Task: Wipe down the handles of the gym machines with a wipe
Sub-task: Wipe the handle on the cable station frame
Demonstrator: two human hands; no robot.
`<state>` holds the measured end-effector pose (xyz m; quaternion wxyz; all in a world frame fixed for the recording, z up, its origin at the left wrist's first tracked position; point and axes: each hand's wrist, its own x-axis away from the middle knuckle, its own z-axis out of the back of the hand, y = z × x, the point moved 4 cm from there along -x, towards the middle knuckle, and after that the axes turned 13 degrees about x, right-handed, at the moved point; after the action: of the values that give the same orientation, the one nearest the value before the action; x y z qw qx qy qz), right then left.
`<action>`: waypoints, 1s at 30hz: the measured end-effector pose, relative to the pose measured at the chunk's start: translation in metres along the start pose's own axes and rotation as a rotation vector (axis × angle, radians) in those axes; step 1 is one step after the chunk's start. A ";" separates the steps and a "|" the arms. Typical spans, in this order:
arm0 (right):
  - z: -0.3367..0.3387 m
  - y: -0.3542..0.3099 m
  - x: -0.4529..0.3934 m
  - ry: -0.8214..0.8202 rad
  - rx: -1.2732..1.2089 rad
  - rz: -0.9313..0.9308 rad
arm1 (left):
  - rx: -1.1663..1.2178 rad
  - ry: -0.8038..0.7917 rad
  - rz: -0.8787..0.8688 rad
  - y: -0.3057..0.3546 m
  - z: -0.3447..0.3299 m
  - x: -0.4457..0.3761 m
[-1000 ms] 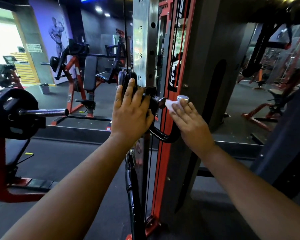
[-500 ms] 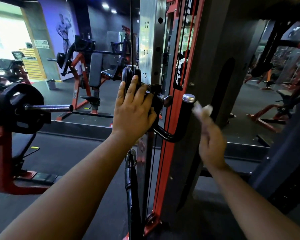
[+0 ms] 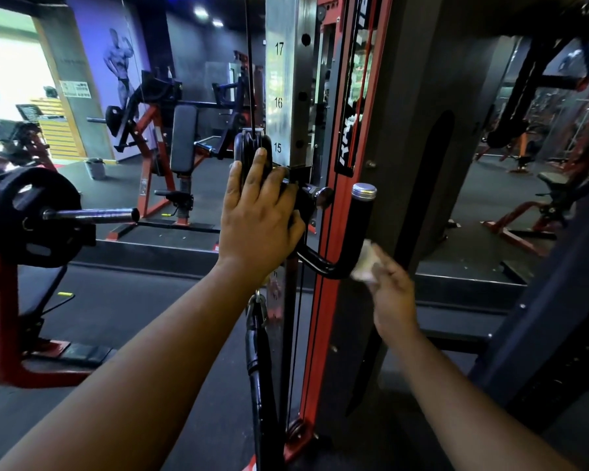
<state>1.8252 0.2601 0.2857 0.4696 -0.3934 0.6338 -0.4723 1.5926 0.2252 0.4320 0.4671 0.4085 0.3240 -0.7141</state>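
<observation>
The right hand [image 3: 393, 294], motion-blurred, pinches a crumpled white wipe [image 3: 366, 261] in its curled fingers and holds it against the lower outer side of the black upright handle with a silver end cap [image 3: 359, 226], just above the bend where the grip turns into its curved black bracket. At about nine o'clock from that handle, the left hand [image 3: 257, 226] lies spread, fingers straight, flat over the black pulley carriage [image 3: 252, 151], with the thumb hooked round its right side; it seems to steady the carriage. To finish this grip well, the wipe should probably wrap round the handle rather than brush one face, then run its full height to the cap and down onto the bend, while the left hand keeps the carriage from swinging. Outward, at twelve o'clock, rises the steel numbered upright [image 3: 284, 79]; at nine o'clock a black weight plate on a steel bar [image 3: 31, 212].
</observation>
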 end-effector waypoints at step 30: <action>-0.041 -0.012 -0.026 -0.490 0.230 0.123 | -0.002 -0.024 0.020 -0.008 0.004 0.003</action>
<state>1.7931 0.2905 0.3077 0.6782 -0.4012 0.4661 -0.4023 1.5836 0.2233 0.4314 0.4787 0.4026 0.3149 -0.7138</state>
